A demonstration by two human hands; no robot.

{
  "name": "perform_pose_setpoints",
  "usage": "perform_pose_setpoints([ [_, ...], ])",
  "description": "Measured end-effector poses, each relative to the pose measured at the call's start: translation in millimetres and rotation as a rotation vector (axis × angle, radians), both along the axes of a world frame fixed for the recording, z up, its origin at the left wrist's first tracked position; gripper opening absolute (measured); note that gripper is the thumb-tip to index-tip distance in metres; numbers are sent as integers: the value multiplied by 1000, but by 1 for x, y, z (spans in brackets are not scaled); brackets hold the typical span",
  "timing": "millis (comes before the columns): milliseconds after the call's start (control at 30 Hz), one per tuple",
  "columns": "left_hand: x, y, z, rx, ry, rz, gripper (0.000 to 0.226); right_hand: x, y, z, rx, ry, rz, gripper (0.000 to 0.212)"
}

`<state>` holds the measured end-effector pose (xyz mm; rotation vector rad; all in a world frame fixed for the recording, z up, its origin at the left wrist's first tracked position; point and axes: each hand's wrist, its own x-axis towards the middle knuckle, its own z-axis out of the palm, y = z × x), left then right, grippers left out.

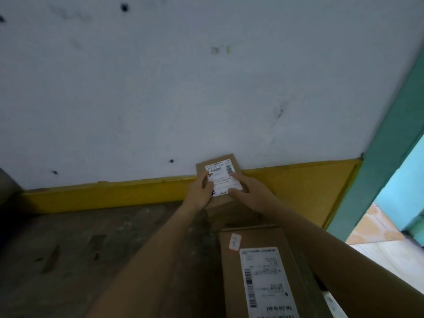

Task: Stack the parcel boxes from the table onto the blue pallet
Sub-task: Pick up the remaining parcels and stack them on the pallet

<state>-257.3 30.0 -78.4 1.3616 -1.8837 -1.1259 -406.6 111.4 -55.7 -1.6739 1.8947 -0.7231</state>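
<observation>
In the head view both bare arms reach forward to a small box (pixel 218 177), held far out in front of the white wall (pixel 206 88) and its yellow base strip (pixel 103 193). The left hand (pixel 199 191) grips the box's left edge, its thumb lying across the top onto the left margin of the label (pixel 221 177), the rest of its fingers hidden around the side. The right hand (pixel 246 191) clamps the right edge: its thumb (pixel 236 192) presses the near right corner of the label and a fingertip shows at the label's far right edge. So the box sits between the two hands, pinched from both sides, its top face turned toward the camera. It is plain brown cardboard, roughly square, tilted a little, and most of its top is covered by the white shipping label with a barcode and printed digits, too blurred to read fully. Whether its underside rests on anything cannot be told; a brown cardboard face continues just below the hands. Nearer, under the right forearm, lies a larger box (pixel 259 271), long and brown, carrying a big white label (pixel 266 283) with barcodes and a small sticker (pixel 235 241) near its far left corner. Grey floor (pixel 80 249) spreads to the left, and a teal door frame (pixel 385 157) rises at right.
</observation>
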Motion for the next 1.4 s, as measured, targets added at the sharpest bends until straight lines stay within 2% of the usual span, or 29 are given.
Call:
perform_pose_setpoints([
  [300,132,8,74,-189,-14,157,47,130,-12,53,-224,15,52,60],
  [467,243,1,106,-276,-40,225,47,237,-27,73,-315,-77,90,58],
  [667,378,-19,129,-343,-42,236,41,374,-48,84,-354,-149,62,58],
  [800,460,-31,140,-363,33,255,38,455,-71,97,-350,-131,78,59],
  [933,532,-55,151,-379,-6,276,40,531,-94,105,-373,-143,82,60],
  [1167,615,-94,155,-369,-11,308,39,621,-142,109,-326,-172,115,61],
  [1400,653,-146,148,-388,-61,294,34,661,-186,100,-261,-165,128,63],
])
